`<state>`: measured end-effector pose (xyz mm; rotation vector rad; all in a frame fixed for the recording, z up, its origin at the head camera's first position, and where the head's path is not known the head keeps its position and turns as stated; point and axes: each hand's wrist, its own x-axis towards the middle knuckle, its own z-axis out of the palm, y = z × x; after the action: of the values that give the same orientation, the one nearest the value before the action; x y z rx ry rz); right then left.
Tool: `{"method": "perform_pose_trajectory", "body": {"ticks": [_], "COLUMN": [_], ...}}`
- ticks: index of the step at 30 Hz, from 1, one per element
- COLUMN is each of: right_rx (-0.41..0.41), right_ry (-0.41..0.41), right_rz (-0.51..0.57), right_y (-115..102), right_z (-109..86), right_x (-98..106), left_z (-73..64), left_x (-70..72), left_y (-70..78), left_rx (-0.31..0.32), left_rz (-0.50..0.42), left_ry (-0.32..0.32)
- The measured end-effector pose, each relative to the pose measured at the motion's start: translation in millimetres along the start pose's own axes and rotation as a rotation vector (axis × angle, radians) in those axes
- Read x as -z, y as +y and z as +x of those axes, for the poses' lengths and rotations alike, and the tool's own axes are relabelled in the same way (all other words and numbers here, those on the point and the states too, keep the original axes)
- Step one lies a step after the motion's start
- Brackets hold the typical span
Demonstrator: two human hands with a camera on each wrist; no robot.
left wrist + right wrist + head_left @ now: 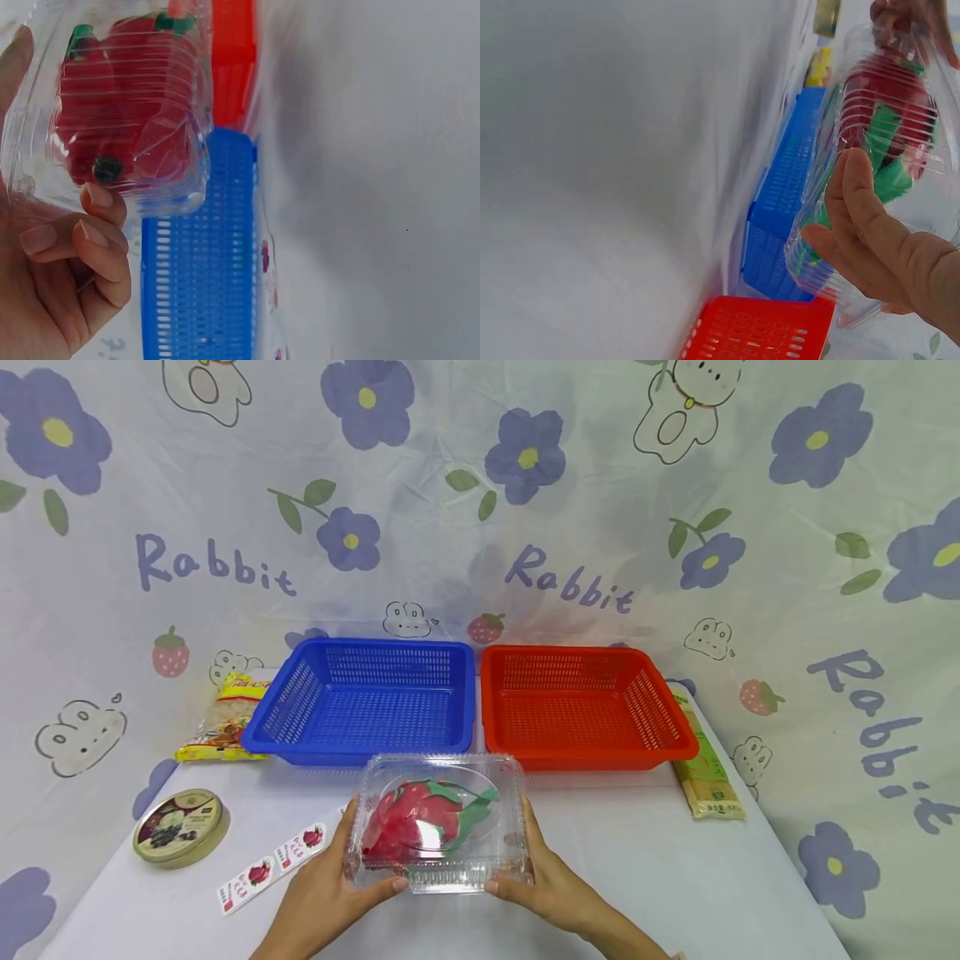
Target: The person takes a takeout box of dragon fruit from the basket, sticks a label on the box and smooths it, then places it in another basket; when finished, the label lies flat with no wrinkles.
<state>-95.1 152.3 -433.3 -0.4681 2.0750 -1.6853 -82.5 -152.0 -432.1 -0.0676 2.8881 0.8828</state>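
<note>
Clear box (450, 872) between fingers (105, 262), seemingly closed, dragon fruit (420, 818) inside

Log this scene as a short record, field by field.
Held item: clear plastic clamshell box
Contents: red dragon fruit with green tips
Left grip: holds the box's left side
Right grip: holds the box's right side
Beyond the box: blue plastic basket, left; red plastic basket, right
Left of the blue basket: yellow-edged food bag
Front left: round tin with fruit picture; dragon-fruit sticker strip
Right of the red basket: green-and-tan packet
Surface: white table
</note>
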Motion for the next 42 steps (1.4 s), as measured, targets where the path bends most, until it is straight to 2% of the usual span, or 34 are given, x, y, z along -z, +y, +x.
{"method": "perform_pose_trajectory", "body": {"ticks": [7, 15, 26, 42], "right_rx": [0.001, -0.011, -0.048, -0.064], "right_ry": [0.001, 0.000, 0.003, 0.018], "right_rz": [-0.011, -0.028, -0.040, -0.020], "right_y": [2, 5, 9, 15], "right_z": [-2.5, -2.7, -3.4, -3.1], "right_x": [1, 1, 2, 3], "left_z": [-1.5, -2.3, -1.4, 4.2], "left_x": [-2.4, -5.9, -10.5, -16.7], "left_y": [1.5, 0.4, -1.6, -3.6], "left_rx": [0.003, -0.039, -0.018, -0.056], "left_rz": [0.000, -0.020, -0.018, -0.019], "left_ry": [0.000, 0.041, 0.004, 0.016]}}
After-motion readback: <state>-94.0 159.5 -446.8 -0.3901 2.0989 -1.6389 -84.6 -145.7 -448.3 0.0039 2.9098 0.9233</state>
